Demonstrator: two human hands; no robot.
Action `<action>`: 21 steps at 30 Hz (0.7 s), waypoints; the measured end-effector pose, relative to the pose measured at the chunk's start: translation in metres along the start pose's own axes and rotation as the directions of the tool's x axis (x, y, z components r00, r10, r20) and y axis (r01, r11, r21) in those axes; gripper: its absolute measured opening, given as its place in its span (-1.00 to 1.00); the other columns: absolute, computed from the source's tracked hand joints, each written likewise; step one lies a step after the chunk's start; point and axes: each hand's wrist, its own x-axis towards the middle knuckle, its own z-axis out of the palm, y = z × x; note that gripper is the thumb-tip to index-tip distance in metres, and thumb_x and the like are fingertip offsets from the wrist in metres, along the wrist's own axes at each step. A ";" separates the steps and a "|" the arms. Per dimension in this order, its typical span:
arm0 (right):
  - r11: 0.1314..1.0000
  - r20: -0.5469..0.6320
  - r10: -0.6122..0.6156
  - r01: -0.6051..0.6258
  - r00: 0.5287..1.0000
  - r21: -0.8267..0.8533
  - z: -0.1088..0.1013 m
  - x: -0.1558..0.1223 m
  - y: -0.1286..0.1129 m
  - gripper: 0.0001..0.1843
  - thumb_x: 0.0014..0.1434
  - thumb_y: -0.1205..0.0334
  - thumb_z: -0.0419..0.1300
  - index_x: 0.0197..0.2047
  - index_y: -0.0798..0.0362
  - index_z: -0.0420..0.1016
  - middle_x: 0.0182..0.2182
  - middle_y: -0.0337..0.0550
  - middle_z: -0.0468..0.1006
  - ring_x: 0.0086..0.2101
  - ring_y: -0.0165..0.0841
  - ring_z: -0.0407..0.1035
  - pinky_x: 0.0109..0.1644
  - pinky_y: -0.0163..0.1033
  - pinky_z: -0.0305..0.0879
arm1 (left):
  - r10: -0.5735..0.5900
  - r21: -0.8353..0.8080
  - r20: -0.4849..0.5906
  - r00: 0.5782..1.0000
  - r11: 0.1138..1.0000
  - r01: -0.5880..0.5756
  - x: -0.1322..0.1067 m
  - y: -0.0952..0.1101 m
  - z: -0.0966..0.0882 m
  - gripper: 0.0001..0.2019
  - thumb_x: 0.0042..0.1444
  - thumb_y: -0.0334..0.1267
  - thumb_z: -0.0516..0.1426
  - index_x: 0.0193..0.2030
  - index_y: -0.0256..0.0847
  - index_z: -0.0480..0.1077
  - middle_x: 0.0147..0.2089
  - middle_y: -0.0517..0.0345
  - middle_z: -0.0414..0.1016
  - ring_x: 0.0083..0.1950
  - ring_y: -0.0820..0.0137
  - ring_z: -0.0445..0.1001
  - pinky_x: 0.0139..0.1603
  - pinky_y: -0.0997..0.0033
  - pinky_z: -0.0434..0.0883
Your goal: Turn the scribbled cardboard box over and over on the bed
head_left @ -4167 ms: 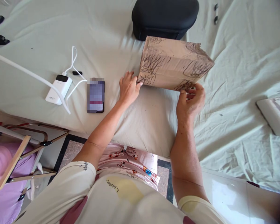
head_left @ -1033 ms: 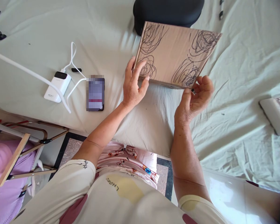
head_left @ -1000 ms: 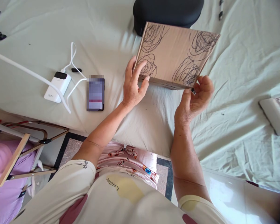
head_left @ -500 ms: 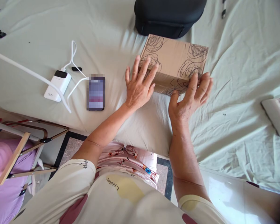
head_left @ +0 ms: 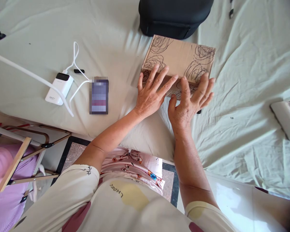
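Observation:
A brown cardboard box (head_left: 177,56) with black scribbled swirls on its top lies on the bed, its near side facing me. My left hand (head_left: 151,96) is open, its spread fingers over the near left edge of the box. Fingers of my right hand (head_left: 187,103) are also apart and rest at the near right edge, the thumb low by the front side. Both hands partly hide the box's front. A small dark object (head_left: 199,111) peeks out beside my right hand; most of it is hidden.
Behind the box stands a black case (head_left: 175,17). A white power bank (head_left: 59,88) is cabled to a phone (head_left: 99,96) on the left, near a small black piece (head_left: 79,71). At the right lies a white object (head_left: 287,119). A folding chair frame (head_left: 26,161) stands lower left.
My left hand has slid right along the box's near edge, and my right hand has shifted a little left, bringing them closer together. A small dark object now shows beside my right hand.

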 end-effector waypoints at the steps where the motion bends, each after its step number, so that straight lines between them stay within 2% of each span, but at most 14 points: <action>1: 1.000 -0.016 -0.007 0.007 1.000 0.000 -0.001 0.001 0.004 -0.41 0.35 0.19 0.17 0.40 -0.38 0.32 0.50 -0.15 0.19 0.58 0.15 -0.31 0.43 0.57 0.06 | 0.009 0.004 -0.003 1.000 1.000 -0.009 0.000 -0.002 -0.001 -0.49 0.43 -0.10 -0.05 0.48 0.38 0.21 0.62 0.37 0.17 0.72 0.11 -0.08 0.71 -0.35 -0.41; 3: 0.999 -0.060 -0.041 0.041 0.997 -0.005 -0.002 0.005 0.017 -0.44 0.37 0.16 0.14 0.41 -0.30 0.31 0.49 -0.05 0.18 0.54 0.18 -0.16 0.39 0.54 0.15 | 0.011 -0.008 0.005 1.000 1.000 -0.011 0.001 -0.005 -0.003 -0.49 0.43 -0.04 -0.01 0.48 0.34 0.22 0.64 0.40 0.13 0.75 0.08 -0.22 0.69 -0.35 -0.50; 5: 0.996 -0.122 -0.081 0.083 0.989 0.015 0.001 0.008 0.029 -0.48 0.40 0.13 0.09 0.40 -0.23 0.34 0.43 0.06 0.23 0.45 0.12 0.10 0.33 0.40 0.33 | -0.018 -0.028 0.019 1.000 0.999 0.018 0.002 -0.010 -0.004 -0.48 0.41 0.05 0.04 0.48 0.26 0.25 0.66 0.34 0.08 0.75 0.06 -0.37 0.67 -0.37 -0.54; 7: 0.989 -0.178 -0.110 0.126 0.978 0.079 0.005 0.009 0.038 -0.52 0.42 0.09 0.05 0.36 -0.21 0.36 0.34 0.09 0.32 0.27 -0.01 0.35 0.16 0.23 0.51 | -0.064 -0.047 0.013 0.998 0.997 0.065 0.003 -0.015 -0.007 -0.41 0.37 0.16 0.09 0.48 0.17 0.26 0.67 0.20 0.05 0.75 0.04 -0.42 0.67 -0.40 -0.49; 9: 0.972 -0.186 -0.142 0.172 0.972 0.157 0.010 0.007 0.038 -0.54 0.42 0.06 0.03 0.34 -0.20 0.38 0.25 0.06 0.40 0.07 -0.13 0.50 0.00 0.09 0.60 | -0.100 -0.066 -0.011 0.995 0.993 0.099 0.004 -0.021 -0.010 -0.28 0.30 0.29 0.12 0.51 0.11 0.22 0.68 0.07 0.02 0.75 0.01 -0.39 0.68 -0.43 -0.37; 11: 0.952 -0.142 -0.185 0.213 0.972 0.219 0.015 0.002 0.032 -0.55 0.41 0.05 0.04 0.31 -0.18 0.40 0.20 0.01 0.44 -0.05 -0.23 0.55 -0.06 0.00 0.62 | -0.114 -0.091 -0.028 0.993 0.990 0.111 0.005 -0.028 -0.011 -0.15 0.19 0.44 0.13 0.53 0.13 0.18 0.68 0.10 0.00 0.75 0.01 -0.38 0.70 -0.39 -0.28; 14: 0.920 -0.054 -0.270 0.274 0.961 0.281 0.019 -0.006 0.018 -0.54 0.38 0.10 0.06 0.31 -0.16 0.42 0.17 -0.01 0.50 -0.04 -0.28 0.56 -0.05 -0.09 0.64 | -0.055 -0.099 0.014 0.998 0.993 0.056 0.005 -0.033 -0.008 -0.12 0.16 0.54 0.04 0.51 0.18 0.16 0.68 0.19 0.02 0.75 0.05 -0.34 0.72 -0.27 -0.15; 17: 0.920 0.007 -0.289 0.275 0.957 0.280 0.022 -0.010 0.012 -0.51 0.35 0.12 0.08 0.32 -0.15 0.42 0.15 -0.02 0.55 -0.02 -0.27 0.55 -0.08 -0.11 0.64 | 0.031 -0.092 0.061 0.998 0.995 -0.026 0.005 -0.031 -0.005 -0.20 0.29 0.47 -0.09 0.50 0.07 0.18 0.68 0.10 0.02 0.74 0.09 -0.26 0.70 -0.19 0.00; 21: 0.954 0.050 -0.196 0.178 0.979 0.241 0.022 -0.006 0.016 -0.49 0.36 0.11 0.06 0.34 -0.18 0.43 0.13 -0.04 0.57 -0.13 -0.30 0.56 -0.09 -0.09 0.62 | 0.056 -0.062 0.046 0.997 0.997 -0.053 0.005 -0.026 -0.008 -0.38 0.44 0.24 -0.15 0.46 0.03 0.25 0.67 0.03 0.02 0.73 0.11 -0.14 0.69 -0.15 0.09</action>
